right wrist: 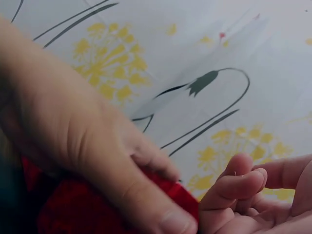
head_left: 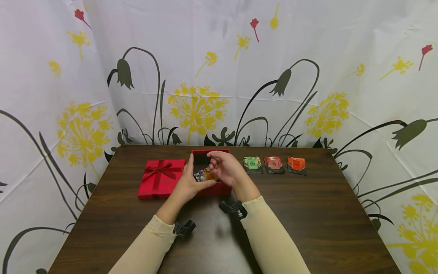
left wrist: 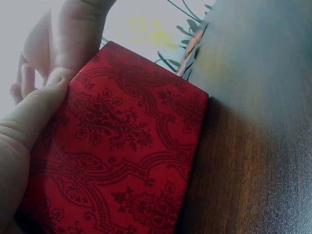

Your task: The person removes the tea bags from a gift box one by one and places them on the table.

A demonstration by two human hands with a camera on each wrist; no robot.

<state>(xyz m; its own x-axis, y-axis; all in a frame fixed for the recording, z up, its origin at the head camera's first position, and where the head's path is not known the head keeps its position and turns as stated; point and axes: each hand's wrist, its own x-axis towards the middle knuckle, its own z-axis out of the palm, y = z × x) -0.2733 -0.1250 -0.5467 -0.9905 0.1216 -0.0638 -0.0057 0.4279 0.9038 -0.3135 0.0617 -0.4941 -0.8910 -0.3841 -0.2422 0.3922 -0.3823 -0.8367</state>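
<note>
Box, head view: the box (head_left: 223, 190) stands uncovered toward the desk's (head_left: 308, 220) far side, red outside, dark inside.
Packet, head view: an orange-marked packet (head_left: 206, 175) lies in the box, partly hidden.
Left hand, head view: the left hand (head_left: 191, 183) rests on the box's near left corner, fingers along the left wall, thumb along the front rim, straight rather than clenched.
Right hand, head view: the right hand (head_left: 226, 167) is above the box's right part, fingers curled, with nothing visible in them; I cannot tell whether it touches the packet.
Lid, head view: the red lid (head_left: 147, 190) with its bow (head_left: 161, 170) lies just left of the box.
Row, head view: a green packet (head_left: 253, 163), pink packet (head_left: 273, 163) and orange packet (head_left: 296, 164) lie apart, right of the box.
Box, left wrist view: a patterned wall fills the middle; the left thumb touches its edge.
Hands, right wrist view: the left thumb lies over the box; the right fingers bend beside it.
</note>
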